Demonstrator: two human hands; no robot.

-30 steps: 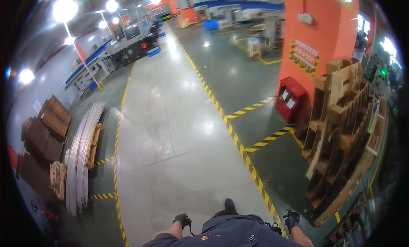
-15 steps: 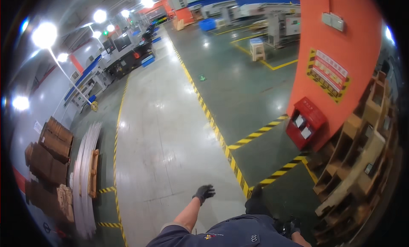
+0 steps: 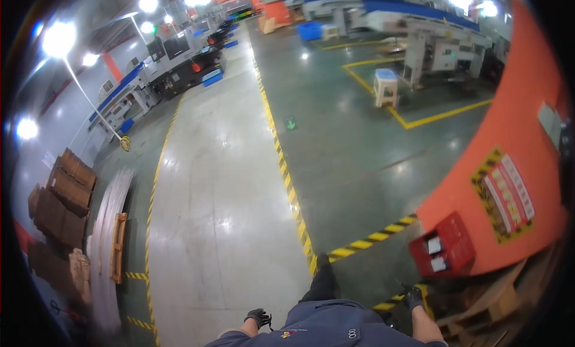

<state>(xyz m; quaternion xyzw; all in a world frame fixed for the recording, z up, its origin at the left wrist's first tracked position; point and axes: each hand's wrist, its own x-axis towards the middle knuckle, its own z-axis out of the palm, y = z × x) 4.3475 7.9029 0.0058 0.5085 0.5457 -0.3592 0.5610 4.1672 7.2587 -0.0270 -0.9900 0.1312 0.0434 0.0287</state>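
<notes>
My left hand (image 3: 257, 316), in a dark glove, hangs low beside my dark work shirt (image 3: 323, 326), over the pale walkway. Its fingers are loosely bent and partly apart, with nothing visible in them. My right hand (image 3: 412, 297), also in a dark glove, is held out from my right side above the green floor, close to the striped floor tape. Its fingers are dark and blurred, so whether they hold anything is unclear. One dark trouser leg and shoe (image 3: 323, 272) reach forward onto the walkway's right striped line.
A red box (image 3: 452, 242) stands against the orange pillar (image 3: 440, 197), with wooden pallets (image 3: 497, 305) nearer on the right. Flattened cardboard (image 3: 63, 212) and long pale strips (image 3: 108, 227) line the left. A white stool (image 3: 385, 86) and machines (image 3: 443, 47) are ahead on the right.
I have moved forward and my view has shifted; the red box and pillar now sit lower and farther right. My left hand has swung back toward my body, while my right hand has come forward.
</notes>
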